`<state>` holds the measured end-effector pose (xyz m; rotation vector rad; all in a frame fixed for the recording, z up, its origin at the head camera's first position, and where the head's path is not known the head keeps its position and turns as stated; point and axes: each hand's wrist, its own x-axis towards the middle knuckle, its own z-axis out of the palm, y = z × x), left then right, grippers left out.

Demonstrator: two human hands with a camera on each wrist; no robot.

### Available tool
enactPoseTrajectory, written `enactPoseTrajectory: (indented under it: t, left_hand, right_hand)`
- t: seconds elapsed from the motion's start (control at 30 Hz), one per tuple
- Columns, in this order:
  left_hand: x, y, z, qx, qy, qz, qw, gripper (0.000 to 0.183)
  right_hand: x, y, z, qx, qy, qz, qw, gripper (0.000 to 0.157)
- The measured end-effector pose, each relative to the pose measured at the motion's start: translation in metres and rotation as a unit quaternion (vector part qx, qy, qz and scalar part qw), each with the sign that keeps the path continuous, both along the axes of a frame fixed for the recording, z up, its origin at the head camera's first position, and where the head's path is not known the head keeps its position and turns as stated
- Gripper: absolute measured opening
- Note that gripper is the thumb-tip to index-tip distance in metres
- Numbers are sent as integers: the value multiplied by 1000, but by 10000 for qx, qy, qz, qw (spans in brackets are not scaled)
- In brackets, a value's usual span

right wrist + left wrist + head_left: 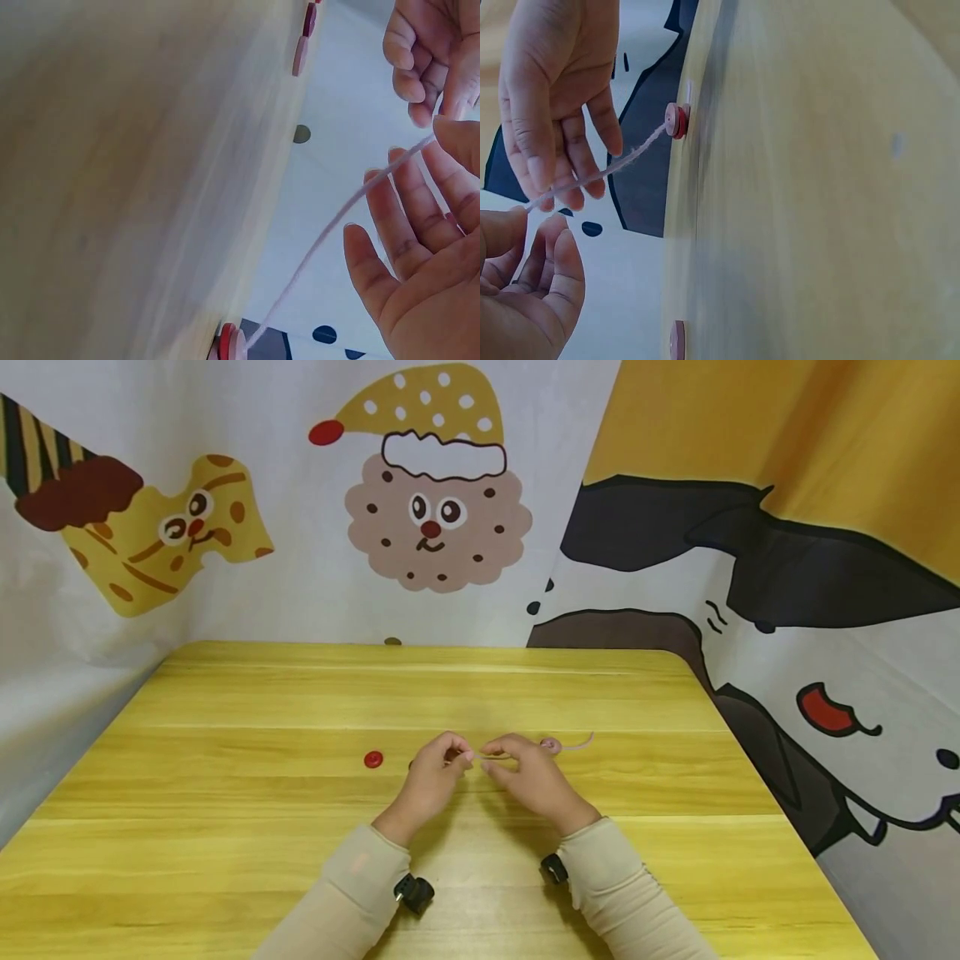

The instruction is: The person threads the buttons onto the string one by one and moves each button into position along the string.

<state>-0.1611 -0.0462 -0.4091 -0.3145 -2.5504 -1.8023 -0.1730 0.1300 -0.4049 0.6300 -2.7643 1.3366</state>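
Note:
A pale pink string runs up from a small stack of pink and red buttons to my left hand. Thumb and finger of that hand pinch its end above the table. My right hand is close beside it, its thumb and fingers parted around the string. In the right wrist view, the string passes over the spread fingertips of the right hand. The stack, with a pink button on top, sits behind the right hand; a short string tail trails rightward from it.
A red button lies left of the hands on the wooden table. A dark red button and a pink button lie near it, mostly hidden by the left hand in the head view. A printed curtain hangs behind the table.

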Motion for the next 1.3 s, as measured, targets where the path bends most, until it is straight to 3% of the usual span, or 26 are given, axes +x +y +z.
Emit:
enactPoseTrajectory:
  t: [0.53,1.3]
  left_hand:
    - [2,1,0,47,88,-63,9999,5]
    - [2,-4,2,-106,39,19,9999,6]
  right_hand:
    - [2,-7,0,-229,-67,266,9994,10]
    - [4,-11,4,-268,-140,103,9995,9]
